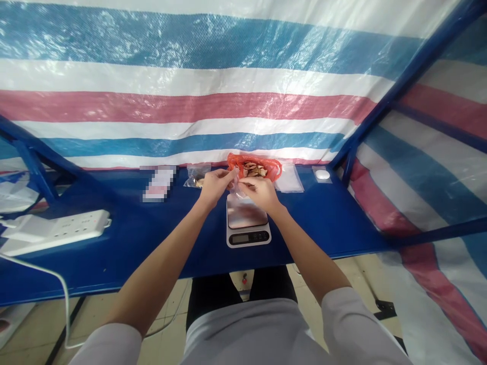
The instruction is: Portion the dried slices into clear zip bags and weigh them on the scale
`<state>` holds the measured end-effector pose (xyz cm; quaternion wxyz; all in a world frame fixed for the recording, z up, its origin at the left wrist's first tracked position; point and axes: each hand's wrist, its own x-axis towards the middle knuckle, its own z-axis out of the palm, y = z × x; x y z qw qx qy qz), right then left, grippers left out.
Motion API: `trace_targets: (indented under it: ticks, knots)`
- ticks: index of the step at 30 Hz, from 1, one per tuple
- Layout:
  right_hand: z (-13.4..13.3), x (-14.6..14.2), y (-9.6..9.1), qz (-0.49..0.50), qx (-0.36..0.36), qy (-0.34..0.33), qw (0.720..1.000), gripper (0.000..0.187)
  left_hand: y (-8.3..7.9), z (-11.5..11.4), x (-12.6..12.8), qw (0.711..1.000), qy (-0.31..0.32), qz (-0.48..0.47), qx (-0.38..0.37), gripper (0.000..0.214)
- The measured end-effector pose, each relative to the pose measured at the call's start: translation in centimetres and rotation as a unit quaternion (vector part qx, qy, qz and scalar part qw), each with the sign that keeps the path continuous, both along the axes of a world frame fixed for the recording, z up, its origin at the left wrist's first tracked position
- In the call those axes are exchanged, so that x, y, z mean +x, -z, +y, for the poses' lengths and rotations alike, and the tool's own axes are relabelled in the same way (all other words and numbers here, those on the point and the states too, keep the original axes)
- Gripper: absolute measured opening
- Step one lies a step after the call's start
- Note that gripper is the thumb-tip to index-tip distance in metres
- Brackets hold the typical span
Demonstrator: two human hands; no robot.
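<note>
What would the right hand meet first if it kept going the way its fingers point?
Most likely the clear plastic bag held up by the left hand. The right hand looks to be at the bag's edge already, though depth is hard to judge.

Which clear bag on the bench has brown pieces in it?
The clear bag beyond the left hand; the flat bag on the right shows none.

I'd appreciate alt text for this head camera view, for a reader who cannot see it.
The person's left hand and right hand hold a small clear plastic bag above a digital scale on a blue table, just in front of a red plastic bag of brown dried slices. A striped tarpaulin hangs behind.
</note>
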<state>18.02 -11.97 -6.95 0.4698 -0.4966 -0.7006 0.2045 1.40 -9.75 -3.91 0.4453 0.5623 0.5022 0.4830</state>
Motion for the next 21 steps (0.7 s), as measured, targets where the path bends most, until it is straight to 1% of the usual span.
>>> trace_targets:
  ticks: [3,6,10,13,15,18,21]
  knots:
    - [-0.1,-0.1,-0.1,-0.025,0.013,0.009,1.0,0.016,-0.1,0.3,0.0,1.0,-0.001,0.002,-0.017,0.036]
    - [0.0,0.0,-0.1,-0.009,0.006,-0.013,1.0,0.017,-0.2,0.4,-0.1,0.999,0.001,-0.016,-0.031,0.028]
    - [0.3,0.3,0.2,0.089,-0.033,-0.05,0.994,0.022,-0.1,0.2,-0.1,0.996,0.02,-0.071,-0.055,0.028]
    - [0.5,0.4,0.7,0.173,-0.092,-0.07,0.978,0.027,0.2,-0.3,0.1,0.991,0.037,-0.109,-0.071,0.033]
    - [0.6,0.5,0.9,0.205,-0.135,-0.075,0.966,0.033,0.4,-0.6,0.3,0.987,0.051,-0.131,-0.081,0.039]
    - [0.6,0.7,0.8,0.196,-0.158,-0.064,0.966,0.035,0.7,-0.8,0.7,0.984,0.055,-0.146,-0.084,0.047]
    - [0.3,1.0,0.2,0.139,-0.136,-0.046,0.98,0.031,0.9,-0.8,0.9,0.985,0.036,-0.148,-0.076,0.051]
